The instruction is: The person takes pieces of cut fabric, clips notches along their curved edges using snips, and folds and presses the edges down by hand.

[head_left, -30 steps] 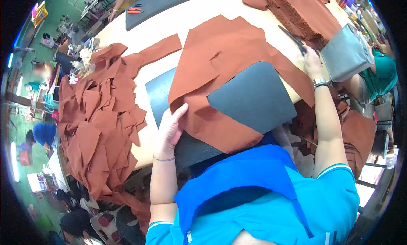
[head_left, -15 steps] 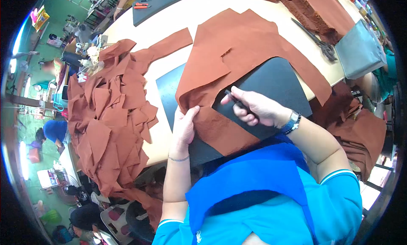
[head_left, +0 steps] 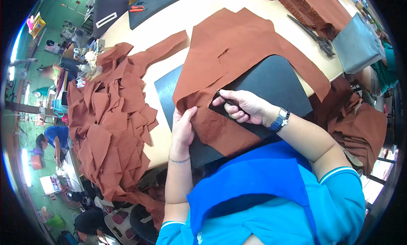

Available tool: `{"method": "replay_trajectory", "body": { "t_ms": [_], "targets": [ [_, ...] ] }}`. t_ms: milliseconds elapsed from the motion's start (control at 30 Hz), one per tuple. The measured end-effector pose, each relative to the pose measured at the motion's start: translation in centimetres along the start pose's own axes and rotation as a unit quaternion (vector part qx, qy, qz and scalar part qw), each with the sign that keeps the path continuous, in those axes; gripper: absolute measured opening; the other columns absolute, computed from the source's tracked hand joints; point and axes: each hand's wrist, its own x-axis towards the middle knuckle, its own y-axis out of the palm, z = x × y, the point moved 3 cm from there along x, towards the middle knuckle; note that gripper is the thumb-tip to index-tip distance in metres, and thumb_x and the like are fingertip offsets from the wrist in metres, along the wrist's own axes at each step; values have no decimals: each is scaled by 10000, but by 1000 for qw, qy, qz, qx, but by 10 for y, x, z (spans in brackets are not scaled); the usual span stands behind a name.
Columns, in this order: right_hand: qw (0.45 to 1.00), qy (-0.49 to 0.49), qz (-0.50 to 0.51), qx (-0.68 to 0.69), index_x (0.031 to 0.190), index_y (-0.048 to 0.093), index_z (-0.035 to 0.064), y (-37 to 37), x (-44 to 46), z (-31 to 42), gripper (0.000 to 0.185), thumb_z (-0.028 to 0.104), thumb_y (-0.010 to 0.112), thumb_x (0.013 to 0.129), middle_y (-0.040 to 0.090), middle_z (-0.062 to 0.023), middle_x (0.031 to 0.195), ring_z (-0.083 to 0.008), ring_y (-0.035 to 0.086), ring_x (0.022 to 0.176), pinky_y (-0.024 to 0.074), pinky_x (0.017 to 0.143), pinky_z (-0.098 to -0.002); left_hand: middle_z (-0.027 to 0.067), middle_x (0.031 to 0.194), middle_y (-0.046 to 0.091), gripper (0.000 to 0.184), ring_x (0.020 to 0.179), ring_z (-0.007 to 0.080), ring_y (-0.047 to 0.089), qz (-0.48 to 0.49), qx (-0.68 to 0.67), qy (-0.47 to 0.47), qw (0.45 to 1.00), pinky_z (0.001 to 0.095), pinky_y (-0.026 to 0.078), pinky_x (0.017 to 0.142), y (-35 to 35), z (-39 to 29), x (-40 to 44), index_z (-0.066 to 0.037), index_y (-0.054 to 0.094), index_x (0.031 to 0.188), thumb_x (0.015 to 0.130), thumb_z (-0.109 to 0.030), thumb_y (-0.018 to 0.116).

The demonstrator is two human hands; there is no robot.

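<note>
A large reddish-brown cloth piece [head_left: 237,45] lies over a black board [head_left: 277,82], its near part folded over. My left hand [head_left: 183,128] pinches the folded cloth at its left edge, thumb on top. Closed in a fist, my right hand [head_left: 252,109] grips a slim black hand tool [head_left: 230,101] that points toward the left. The tool's tip is at or very near the cloth's curved inner edge; whether it touches cannot be made out. Fingers cover most of the tool. A short slit [head_left: 222,53] shows in the middle of the cloth.
A heap of brown cloth pieces [head_left: 110,130] fills the table's left side. At the back right lie large scissors [head_left: 320,43] beside a grey box [head_left: 359,45]. An orange-handled tool [head_left: 137,9] rests on a dark board. More brown cloth [head_left: 360,130] hangs at right.
My right hand has moved a little left with the black tool, bringing its tip closer to the cloth edge. My left hand keeps its hold. A dark board with a white strip appears at top left.
</note>
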Motion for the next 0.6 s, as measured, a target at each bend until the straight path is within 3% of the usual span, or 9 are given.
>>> {"method": "replay_trajectory", "body": {
  "t_ms": [367,600],
  "targets": [
    [1000,9,17,5,1067,558,91,-3,-2,-4,360,434,452,1042,383,73,665,-11,293,484,236,391,-169,79,1333,585,452,1222,193,565,7,9,8,1000,348,438,1057,2,-2,0,-62,522,1346,907,40,559],
    [1000,14,17,-7,1090,548,90,0,3,-3,413,492,484,1018,392,76,671,-8,300,490,237,391,-161,77,1330,583,440,1208,190,573,-6,20,13,1000,345,459,1032,2,-2,-1,-51,519,1344,914,32,554]
  ]
}}
